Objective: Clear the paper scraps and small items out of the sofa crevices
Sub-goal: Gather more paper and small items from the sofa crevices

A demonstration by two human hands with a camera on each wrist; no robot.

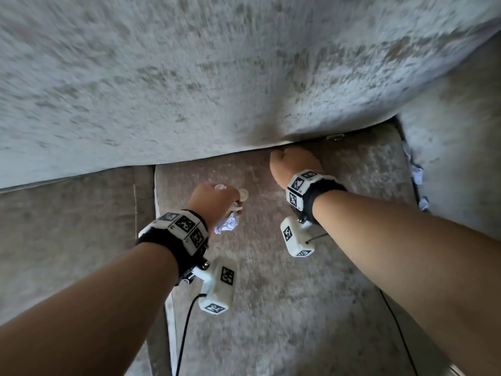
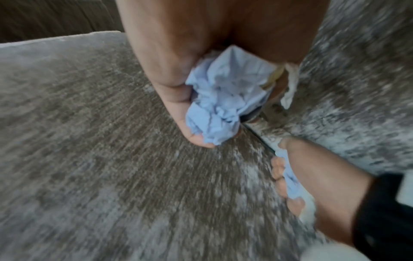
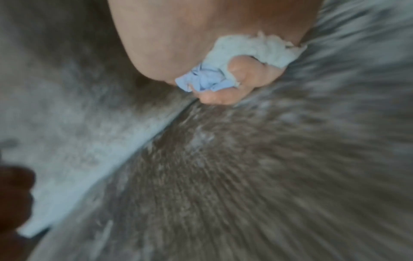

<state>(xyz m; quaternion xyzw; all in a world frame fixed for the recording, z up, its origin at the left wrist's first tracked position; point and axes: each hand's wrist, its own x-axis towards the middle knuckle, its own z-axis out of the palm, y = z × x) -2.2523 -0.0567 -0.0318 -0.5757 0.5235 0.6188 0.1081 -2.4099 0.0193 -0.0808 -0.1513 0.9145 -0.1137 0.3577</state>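
Observation:
My left hand (image 1: pixel 217 202) hovers over the grey seat cushion (image 1: pixel 298 280) and grips a wad of crumpled pale paper (image 1: pixel 227 225) together with a small round coin-like piece (image 1: pixel 244 195). The left wrist view shows the same paper wad (image 2: pixel 225 98) bulging from the left hand's (image 2: pixel 178 98) curled fingers. My right hand (image 1: pixel 294 162) is fisted at the crevice under the back cushion (image 1: pixel 189 77). In the right wrist view the right hand (image 3: pixel 223 88) clutches a crumpled paper scrap (image 3: pixel 252 51). More paper scraps (image 1: pixel 417 175) sit wedged in the side crevice on the right.
A small metal ring (image 1: pixel 336 137) shows in the dark gap under the back cushion. The armrest (image 1: pixel 455 158) rises on the right. A second seat cushion (image 1: pixel 67 226) lies to the left, across a seam. Cables trail from both wrist cameras.

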